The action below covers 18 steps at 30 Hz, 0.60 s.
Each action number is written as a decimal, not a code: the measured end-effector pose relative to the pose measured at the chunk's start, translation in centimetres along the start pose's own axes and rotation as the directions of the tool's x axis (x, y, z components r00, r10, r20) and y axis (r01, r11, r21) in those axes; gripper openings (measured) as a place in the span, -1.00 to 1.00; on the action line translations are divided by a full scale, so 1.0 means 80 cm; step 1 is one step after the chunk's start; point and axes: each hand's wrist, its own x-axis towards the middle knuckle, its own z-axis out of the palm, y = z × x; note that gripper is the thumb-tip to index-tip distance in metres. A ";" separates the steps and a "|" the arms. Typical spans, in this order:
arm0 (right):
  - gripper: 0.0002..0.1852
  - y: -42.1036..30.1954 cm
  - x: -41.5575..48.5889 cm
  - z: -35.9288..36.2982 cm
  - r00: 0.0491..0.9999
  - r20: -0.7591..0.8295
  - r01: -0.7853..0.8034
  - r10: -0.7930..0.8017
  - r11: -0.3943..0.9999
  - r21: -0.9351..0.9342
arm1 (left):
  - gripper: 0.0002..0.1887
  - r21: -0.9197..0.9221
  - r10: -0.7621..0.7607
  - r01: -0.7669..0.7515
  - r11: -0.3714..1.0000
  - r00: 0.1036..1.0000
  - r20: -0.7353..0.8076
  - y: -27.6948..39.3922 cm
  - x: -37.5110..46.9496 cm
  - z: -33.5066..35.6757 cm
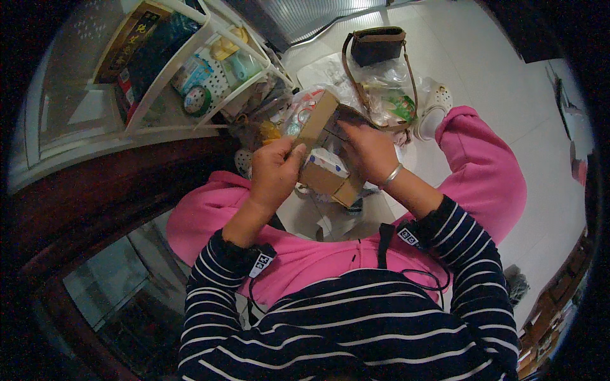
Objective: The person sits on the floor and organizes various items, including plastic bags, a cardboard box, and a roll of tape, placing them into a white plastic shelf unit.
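Between my knees, an opened brown cardboard box [324,178] is held up with its flaps spread. My left hand [276,166] grips its left side, the thumb pressed on a raised flap [318,119]. At the right side, my right hand [369,150] has hold of the box, one digit reaching over the dark inner part; its other fingers are mostly hidden. A white piece with blue and red marks [329,161] shows at the box's opening; whether it is a separate item cannot be told.
Beyond the box, clear plastic bags [305,112] and a dark bag with a brown strap [378,46] lie on the pale tiled floor [481,90]. At the left stand a white shelf rack [167,66] with packages and a dark wooden furniture edge [119,157].
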 end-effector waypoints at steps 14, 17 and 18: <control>-0.70 0.007 -0.001 0.011 0.968 0.249 0.000 0.017 0.998 -0.065 | -0.85 -0.018 0.006 -0.005 1.000 0.999 0.044 0.004 -0.001 0.005; -0.73 0.004 0.000 0.012 0.982 0.190 -0.018 -0.002 0.994 0.105 | -0.84 0.022 0.031 -0.032 0.999 0.999 0.018 0.004 -0.001 0.004; -0.73 0.003 0.001 0.011 0.986 0.167 -0.022 -0.007 0.985 0.169 | -0.84 0.007 0.004 -0.004 1.000 1.000 0.017 0.004 -0.001 0.004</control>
